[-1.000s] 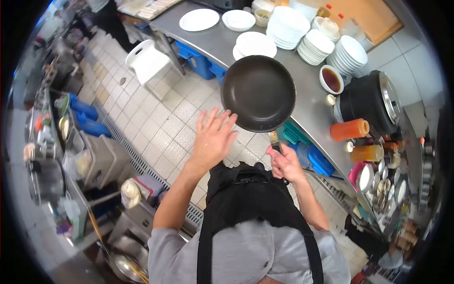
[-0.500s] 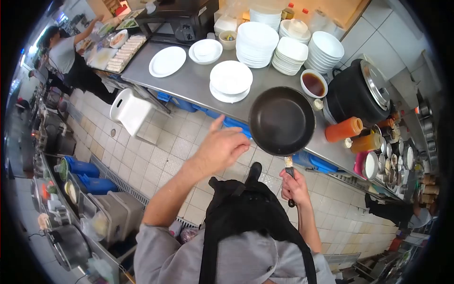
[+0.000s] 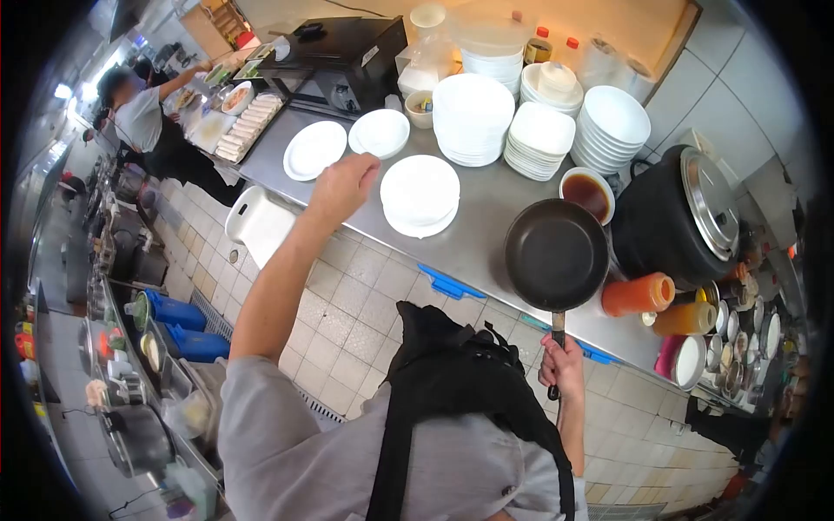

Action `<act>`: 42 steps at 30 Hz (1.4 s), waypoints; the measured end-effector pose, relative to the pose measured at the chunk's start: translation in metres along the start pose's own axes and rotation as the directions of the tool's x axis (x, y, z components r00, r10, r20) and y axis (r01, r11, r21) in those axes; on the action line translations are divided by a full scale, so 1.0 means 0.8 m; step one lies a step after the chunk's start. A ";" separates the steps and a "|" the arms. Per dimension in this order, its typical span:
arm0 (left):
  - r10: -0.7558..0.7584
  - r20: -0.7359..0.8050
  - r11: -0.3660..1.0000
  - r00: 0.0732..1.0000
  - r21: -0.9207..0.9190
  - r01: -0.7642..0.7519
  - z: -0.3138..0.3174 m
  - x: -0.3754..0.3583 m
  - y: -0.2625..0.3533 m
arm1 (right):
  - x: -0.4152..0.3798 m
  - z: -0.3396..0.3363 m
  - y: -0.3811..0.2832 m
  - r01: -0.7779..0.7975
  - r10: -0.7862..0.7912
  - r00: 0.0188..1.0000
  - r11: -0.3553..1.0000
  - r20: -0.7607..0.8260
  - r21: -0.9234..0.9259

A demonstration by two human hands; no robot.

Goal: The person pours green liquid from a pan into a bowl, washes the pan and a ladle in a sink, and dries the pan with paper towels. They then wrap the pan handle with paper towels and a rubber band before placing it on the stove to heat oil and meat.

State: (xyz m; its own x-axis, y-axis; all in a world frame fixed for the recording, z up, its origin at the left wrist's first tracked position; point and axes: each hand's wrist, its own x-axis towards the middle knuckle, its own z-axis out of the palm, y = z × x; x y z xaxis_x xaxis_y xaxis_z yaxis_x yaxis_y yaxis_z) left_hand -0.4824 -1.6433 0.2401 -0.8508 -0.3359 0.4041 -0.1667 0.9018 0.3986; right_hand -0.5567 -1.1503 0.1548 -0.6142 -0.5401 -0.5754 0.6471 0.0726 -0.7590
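My right hand [image 3: 563, 366] grips the handle of a black frying pan [image 3: 557, 253], whose empty inside faces up at the counter's right part. Over the counter's front edge, my left hand [image 3: 344, 187] reaches out with its fingers bent down; their tips are hidden, so what it holds, if anything, does not show. A white oval plate [image 3: 314, 151] and a white bowl [image 3: 379, 133] lie just beyond it. To its right, round white dishes [image 3: 420, 193] sit near the counter's edge.
Stacks of white dishes [image 3: 473, 117] stand at the back. Right of the pan are a bowl of dark sauce [image 3: 587, 193], a black pot [image 3: 673, 213] and an orange bottle [image 3: 638, 295]. A white stool [image 3: 259, 227] and a person [image 3: 143, 122] are at the left.
My left hand has moved forward and left, from above the floor to the counter's edge near the oval plate. The pan and my right hand have shifted right and slightly down in view.
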 end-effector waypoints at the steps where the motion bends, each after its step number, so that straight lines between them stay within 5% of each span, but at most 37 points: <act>1: -0.012 0.011 0.999 1.000 0.049 0.011 0.004 0.019 -0.017 | 0.008 0.002 -0.005 -0.002 0.002 1.000 1.000 -0.001 0.000; 9: 0.093 -0.006 0.980 0.996 0.178 -0.090 0.096 0.214 -0.178 | 0.059 0.078 -0.004 0.041 -0.029 0.986 0.997 -0.166 0.066; 16: 0.021 0.353 0.932 0.935 0.331 -0.145 0.185 0.358 -0.268 | 0.070 0.187 0.002 0.113 -0.007 0.901 0.969 -0.434 0.219; 23: 0.294 0.417 0.825 0.860 0.344 -0.448 0.273 0.408 -0.348 | 0.060 0.243 0.016 0.151 0.008 0.805 0.964 -0.593 0.219; 29: 0.169 0.571 0.821 0.803 0.370 -0.435 0.272 0.439 -0.344 | 0.074 0.269 0.032 0.264 -0.013 0.759 0.920 -0.651 0.290; 42: 0.216 0.694 0.670 0.687 0.406 -0.621 0.258 0.455 -0.338 | 0.106 0.289 0.050 0.306 -0.034 0.737 0.907 -0.675 0.290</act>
State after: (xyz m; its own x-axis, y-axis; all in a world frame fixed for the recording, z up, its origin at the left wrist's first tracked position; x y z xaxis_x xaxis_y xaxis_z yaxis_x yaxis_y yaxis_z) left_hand -0.8499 -1.9529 0.1092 -0.9663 0.1524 -0.2075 0.2140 0.9236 -0.3181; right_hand -0.4783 -1.3871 0.1467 -0.7795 0.1647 -0.6044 0.5294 -0.3425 -0.7761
